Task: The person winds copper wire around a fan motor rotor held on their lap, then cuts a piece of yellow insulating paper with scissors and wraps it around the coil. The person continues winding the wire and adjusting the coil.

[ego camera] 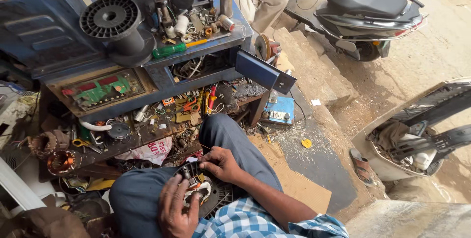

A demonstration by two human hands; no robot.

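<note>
Motor part: a round, dark motor part [203,194] with pale windings and a metal middle lies in the person's lap, on the blue-grey trousers [142,194], below the blue workbench [206,51].
Axis: it lies flat, its open face turned up to the camera; being round, it shows no clear long axis, and its far edge points toward the workbench.
Left hand: the left hand [176,211] lies over the near-left side of the motor part, fingers curled and pressing on the windings.
Right hand: the right hand [221,163] sits at the far edge of the motor part, thumb and fingertips pinched together, probably on a thin wire, though it is too fine to see for sure.
Look: black ribbed shell at the right edge, whitish wrapped coils, small shiny metal pieces at the centre.
Bag: a crumpled white bag [149,150] with red print lies under the workbench, just left of the knee.
Green board: a flat green and red panel [103,89] rests on the workbench's lower left shelf.
Blue box: a small blue box [278,109] with a pale label stands on the ground right of the workbench.
Spool: a big black empty spool [115,25] stands on the workbench top, beside a green-handled screwdriver [179,48].
</note>
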